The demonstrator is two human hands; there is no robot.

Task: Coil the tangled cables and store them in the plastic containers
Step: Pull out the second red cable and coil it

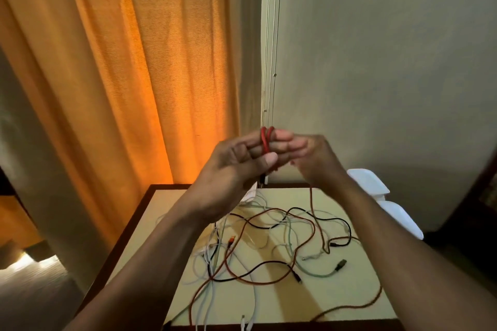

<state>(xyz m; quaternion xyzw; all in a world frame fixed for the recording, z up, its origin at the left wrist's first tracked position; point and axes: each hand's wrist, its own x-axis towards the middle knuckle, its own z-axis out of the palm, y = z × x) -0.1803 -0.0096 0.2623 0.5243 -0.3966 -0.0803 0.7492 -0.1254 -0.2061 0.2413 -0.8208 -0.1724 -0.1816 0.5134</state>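
Note:
Both hands are raised above the table. My left hand (236, 166) has a red cable (265, 140) looped twice round its fingers, the thumb pressing the loops. My right hand (309, 158) meets it from the right and pinches the same red cable, whose free length hangs down to the table (295, 301). On the table lies a tangle of cables (269, 244): red-brown, black, white and pale green, several with plugs showing. White plastic containers (371, 180) stand at the table's far right, partly behind my right forearm.
The table has a dark wooden rim (126, 234) and a pale top. An orange curtain (134, 75) hangs behind on the left, a plain wall on the right. A white cable runs off the near table edge.

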